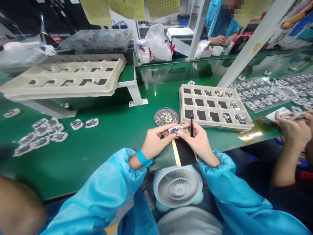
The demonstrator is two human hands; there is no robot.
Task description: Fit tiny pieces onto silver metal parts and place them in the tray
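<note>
Between my two hands is a small silver-and-black part with a white rim [175,130], held just above the front edge of the green bench. My left hand [157,140] grips its left side with thumb and fingers. My right hand [197,138] pinches its right side and also holds a dark, thin tool [191,125] upright between the fingers. Below the hands lies a black pad [184,151] with yellow edges. Just behind them sits a round dish [156,121] with many small tan pieces. A cream tray [216,126] with black-lined pockets, some holding metal parts, stands at the right.
Several similar parts [41,142] lie at the left, below a raised cream tray [61,93] on a metal stand [137,94]. More parts [256,91] fill clear trays at the right. A co-worker's hands [293,127] are at the right edge. A fan [178,189] sits below the bench.
</note>
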